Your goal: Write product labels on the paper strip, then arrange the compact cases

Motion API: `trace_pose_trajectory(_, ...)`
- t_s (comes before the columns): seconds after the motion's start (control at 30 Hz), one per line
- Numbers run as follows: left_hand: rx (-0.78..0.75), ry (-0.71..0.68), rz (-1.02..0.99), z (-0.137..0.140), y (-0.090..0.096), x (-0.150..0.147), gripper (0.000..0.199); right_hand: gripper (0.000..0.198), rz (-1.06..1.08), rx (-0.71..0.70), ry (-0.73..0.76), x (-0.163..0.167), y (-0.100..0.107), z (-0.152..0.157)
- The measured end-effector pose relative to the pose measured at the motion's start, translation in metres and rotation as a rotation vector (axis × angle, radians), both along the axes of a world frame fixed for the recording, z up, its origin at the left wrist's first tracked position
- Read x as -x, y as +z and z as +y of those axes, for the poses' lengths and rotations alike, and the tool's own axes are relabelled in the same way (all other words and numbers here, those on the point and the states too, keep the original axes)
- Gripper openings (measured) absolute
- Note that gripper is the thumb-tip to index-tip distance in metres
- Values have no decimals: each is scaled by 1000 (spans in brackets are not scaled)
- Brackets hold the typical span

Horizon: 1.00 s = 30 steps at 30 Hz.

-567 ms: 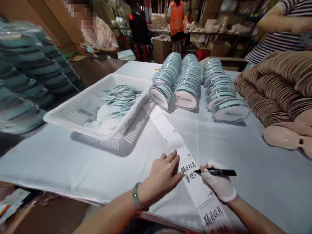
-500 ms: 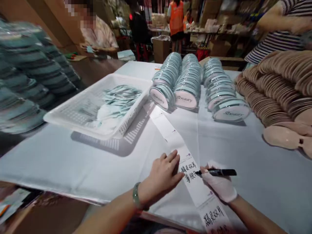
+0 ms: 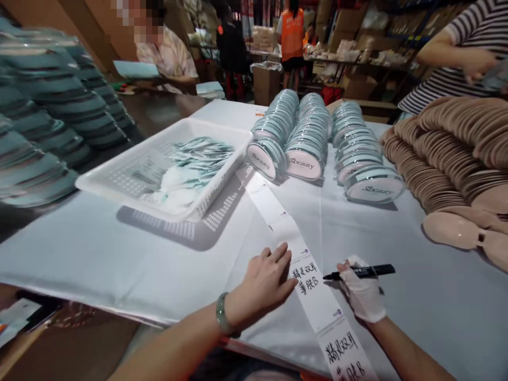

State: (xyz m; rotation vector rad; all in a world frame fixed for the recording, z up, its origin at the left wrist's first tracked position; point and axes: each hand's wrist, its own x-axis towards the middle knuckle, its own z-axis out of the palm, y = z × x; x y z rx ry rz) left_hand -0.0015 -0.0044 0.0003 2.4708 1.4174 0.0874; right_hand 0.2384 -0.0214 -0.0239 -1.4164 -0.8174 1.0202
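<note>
A long strip of white paper labels (image 3: 311, 312) runs across the table toward me, with black handwritten characters on two of its sections. My left hand (image 3: 266, 278) lies flat with fingers stretched out, its fingertips at the strip's left edge; a green bangle (image 3: 223, 314) circles the wrist. To the right of the strip, my right hand (image 3: 361, 291), in a white partly fingerless glove, grips a black marker pen (image 3: 371, 271). The pen's tip points left, close to the strip's right edge beside the upper writing.
A white plastic basket (image 3: 89, 182) holds pale green packets. Rows of oval packages (image 3: 304, 163) marked "beauty" stand behind the strip. Beige eye-mask-shaped pieces (image 3: 452, 227) are stacked at right, teal packages (image 3: 35, 111) at left. A person in a striped top (image 3: 456, 79) stands at right.
My right hand has moved right with the marker, its tip drawing off the writing. A final letter B now shows complete in the upper section. My left hand stays nearly in place.
</note>
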Motion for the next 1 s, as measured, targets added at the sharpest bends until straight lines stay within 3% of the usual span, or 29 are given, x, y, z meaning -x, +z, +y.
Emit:
trace_pose_trajectory(0.13, -71, 35, -16, 0, -2, 1, 65, 66, 112, 76, -6, 11, 20, -2)
trace_pose_trajectory(0.3, -99, 17, -50, 0, -6, 3, 45, 65, 175, 218, 42, 21, 43, -20)
trace_pose_trajectory(0.43, -92, 22, -56, 0, -7, 3, 47, 60, 103, 213, 146, 16, 38, -32)
trace_pose_trajectory(0.6, -63, 19, -61, -1, -5, 2, 54, 67, 162, 242, 88, 8, 28, -32)
trace_pose_trajectory(0.77, -13, 16, -40, -3, -3, 1, 71, 64, 184, 138, 102, 7, 35, -28)
trace_pose_trajectory(1.0, 51, 28, -33, -7, -1, -1, 91, 70, 204, 164, -74, 20, 46, -14)
